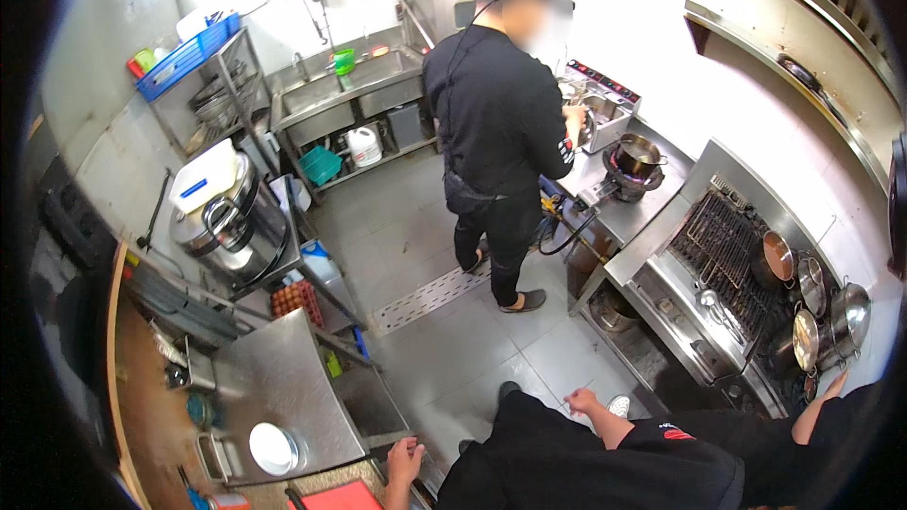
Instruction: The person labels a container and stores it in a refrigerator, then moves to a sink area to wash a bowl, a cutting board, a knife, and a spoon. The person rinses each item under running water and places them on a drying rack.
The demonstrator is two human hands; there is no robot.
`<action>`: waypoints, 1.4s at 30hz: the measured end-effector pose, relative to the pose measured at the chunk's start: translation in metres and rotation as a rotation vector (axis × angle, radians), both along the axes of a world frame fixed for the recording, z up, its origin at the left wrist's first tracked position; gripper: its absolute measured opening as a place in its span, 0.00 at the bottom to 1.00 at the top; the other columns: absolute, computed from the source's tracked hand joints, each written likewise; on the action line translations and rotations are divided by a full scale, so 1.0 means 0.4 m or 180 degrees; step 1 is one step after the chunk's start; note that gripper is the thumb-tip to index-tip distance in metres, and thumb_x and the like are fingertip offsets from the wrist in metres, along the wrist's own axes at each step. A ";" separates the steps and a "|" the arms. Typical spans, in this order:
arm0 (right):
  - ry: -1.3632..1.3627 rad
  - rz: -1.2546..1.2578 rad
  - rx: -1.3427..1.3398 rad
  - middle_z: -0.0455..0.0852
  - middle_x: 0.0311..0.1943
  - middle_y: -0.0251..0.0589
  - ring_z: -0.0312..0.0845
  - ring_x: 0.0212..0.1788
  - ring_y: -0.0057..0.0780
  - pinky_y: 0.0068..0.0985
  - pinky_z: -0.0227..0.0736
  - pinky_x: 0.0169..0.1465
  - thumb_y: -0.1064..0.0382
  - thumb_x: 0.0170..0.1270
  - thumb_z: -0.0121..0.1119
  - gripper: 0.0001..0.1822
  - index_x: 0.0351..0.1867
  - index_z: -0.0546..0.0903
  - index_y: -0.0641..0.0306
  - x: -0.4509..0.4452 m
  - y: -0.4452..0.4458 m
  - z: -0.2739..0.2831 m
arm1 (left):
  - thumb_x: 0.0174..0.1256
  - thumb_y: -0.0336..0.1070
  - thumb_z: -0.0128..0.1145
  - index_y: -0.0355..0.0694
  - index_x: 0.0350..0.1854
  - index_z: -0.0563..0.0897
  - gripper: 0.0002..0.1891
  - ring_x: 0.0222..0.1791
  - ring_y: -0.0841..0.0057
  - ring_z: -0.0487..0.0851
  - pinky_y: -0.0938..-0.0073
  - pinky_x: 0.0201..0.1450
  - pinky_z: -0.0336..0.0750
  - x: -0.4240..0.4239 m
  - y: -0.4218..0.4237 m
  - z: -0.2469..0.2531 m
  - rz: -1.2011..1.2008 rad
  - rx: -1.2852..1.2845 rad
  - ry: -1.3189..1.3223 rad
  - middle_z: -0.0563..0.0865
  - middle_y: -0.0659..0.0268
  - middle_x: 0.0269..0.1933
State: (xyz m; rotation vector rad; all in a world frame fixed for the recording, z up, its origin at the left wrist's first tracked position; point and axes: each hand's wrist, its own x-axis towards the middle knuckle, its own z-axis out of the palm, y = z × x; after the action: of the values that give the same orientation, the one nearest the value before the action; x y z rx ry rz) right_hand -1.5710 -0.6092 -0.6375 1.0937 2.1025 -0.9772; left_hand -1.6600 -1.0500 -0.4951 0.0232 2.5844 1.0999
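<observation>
My left hand [404, 462] is at the front edge of the counter, its fingers loosely bent and nothing visible in them. Close beside it lies a red cutting board [346, 497] with a black handle [295, 498] on it. In front of my body, above the tiled floor, hangs my right hand [582, 401], loosely curled and with nothing visible in it. A white bowl [273, 448] rests on the steel worktop [276, 375] beyond the cutting board.
A co-worker in black [496, 106] stands by a fryer [609, 113] and a pot [638, 152] on a lit burner. Another person's hand [836, 386] is near pans beside the grill [716, 248]. A large steel pot [234, 227], egg trays [296, 299] and a sink [312, 99] stand left.
</observation>
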 end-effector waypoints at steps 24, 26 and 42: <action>0.1315 -0.2070 0.0018 0.83 0.23 0.40 0.81 0.23 0.26 0.22 0.74 0.32 0.53 0.53 0.58 0.15 0.34 0.80 0.62 -0.276 0.052 0.046 | 0.51 0.49 0.59 0.38 0.41 0.79 0.21 0.39 0.65 0.81 0.70 0.46 0.73 -0.641 0.040 -0.130 -0.1976 -0.1748 -0.0843 0.85 0.62 0.33; 0.1111 -0.2231 0.0338 0.83 0.22 0.41 0.81 0.22 0.26 0.22 0.75 0.31 0.53 0.52 0.58 0.15 0.33 0.80 0.63 -0.181 0.038 -0.015 | 0.50 0.50 0.58 0.38 0.40 0.80 0.21 0.40 0.65 0.81 0.70 0.47 0.72 -0.689 0.051 -0.155 -0.1983 -0.1593 -0.0938 0.85 0.62 0.33; 0.0342 -0.5626 -0.0303 0.81 0.24 0.48 0.80 0.21 0.36 0.30 0.75 0.20 0.62 0.57 0.55 0.13 0.38 0.73 0.70 -0.021 -0.469 0.108 | 0.51 0.50 0.58 0.39 0.39 0.81 0.20 0.38 0.69 0.82 0.72 0.44 0.74 -1.209 0.420 -0.386 -0.3451 -0.1349 -0.1146 0.85 0.60 0.34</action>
State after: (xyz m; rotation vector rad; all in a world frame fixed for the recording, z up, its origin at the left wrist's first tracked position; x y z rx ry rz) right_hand -1.5794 -0.7967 -0.5943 2.8545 0.6111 -1.7160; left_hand -2.1438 -0.8821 -0.6493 0.9007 1.9182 0.1292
